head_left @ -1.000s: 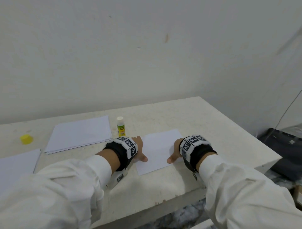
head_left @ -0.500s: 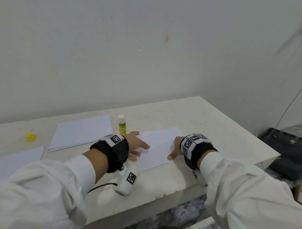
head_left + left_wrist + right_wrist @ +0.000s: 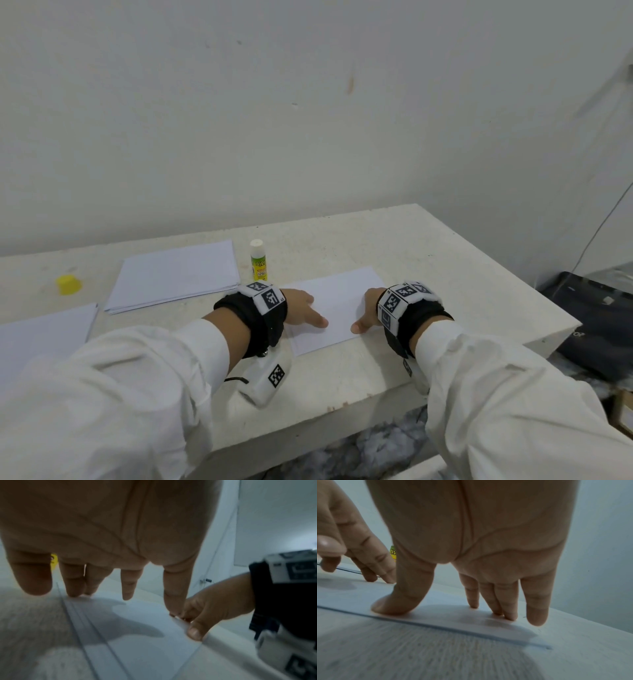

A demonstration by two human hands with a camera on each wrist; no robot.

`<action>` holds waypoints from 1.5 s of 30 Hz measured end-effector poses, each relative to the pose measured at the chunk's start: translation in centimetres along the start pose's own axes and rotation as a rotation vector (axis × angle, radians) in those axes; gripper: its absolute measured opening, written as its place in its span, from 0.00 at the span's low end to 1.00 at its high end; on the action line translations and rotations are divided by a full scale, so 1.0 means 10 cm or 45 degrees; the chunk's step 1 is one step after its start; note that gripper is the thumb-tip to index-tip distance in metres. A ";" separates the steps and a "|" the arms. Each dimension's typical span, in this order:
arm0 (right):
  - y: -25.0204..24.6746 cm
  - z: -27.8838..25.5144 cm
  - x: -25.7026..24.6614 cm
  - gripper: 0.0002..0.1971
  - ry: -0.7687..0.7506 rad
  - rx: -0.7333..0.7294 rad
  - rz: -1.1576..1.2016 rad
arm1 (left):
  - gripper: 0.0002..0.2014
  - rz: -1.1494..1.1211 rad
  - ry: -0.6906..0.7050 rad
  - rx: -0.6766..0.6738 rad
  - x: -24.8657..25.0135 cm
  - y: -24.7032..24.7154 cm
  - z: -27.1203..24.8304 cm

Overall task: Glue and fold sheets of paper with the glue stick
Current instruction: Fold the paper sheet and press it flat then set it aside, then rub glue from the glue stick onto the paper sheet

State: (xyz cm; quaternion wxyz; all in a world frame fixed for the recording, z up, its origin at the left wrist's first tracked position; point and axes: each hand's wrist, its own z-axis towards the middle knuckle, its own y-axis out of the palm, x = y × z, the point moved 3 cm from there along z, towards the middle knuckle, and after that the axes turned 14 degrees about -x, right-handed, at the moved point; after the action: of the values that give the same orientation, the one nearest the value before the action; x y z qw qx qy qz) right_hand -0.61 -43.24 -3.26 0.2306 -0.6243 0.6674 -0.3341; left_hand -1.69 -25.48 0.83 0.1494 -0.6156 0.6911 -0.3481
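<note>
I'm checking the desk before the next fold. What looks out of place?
The yellow cap lies far left on the table, well apart from the uncapped glue stick standing upright behind the folded sheet.

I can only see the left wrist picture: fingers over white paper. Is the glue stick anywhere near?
Observer: Yes. The glue stick stands upright on the table, just beyond the left hand; neither hand holds it.
Visitor: Is that the only paper?
Observer: No. A stack of sheets lies left of the glue stick.
Visitor: What is the other hand doing?
Observer: The right hand presses its thumb and fingertips down on the sheet, near its edge.
</note>
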 end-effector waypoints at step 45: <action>0.40 -0.72 -0.54 0.21 -0.486 0.052 -0.357 | 0.11 -1.694 0.268 -0.131 -0.24 0.11 0.08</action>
State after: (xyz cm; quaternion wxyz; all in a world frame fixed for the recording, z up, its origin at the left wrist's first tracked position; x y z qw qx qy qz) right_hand -7.92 -36.80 -1.97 0.3165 -0.7579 0.5115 -0.2523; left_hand -1.56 -23.46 -1.04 -0.1941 -0.8792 0.1915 -0.3908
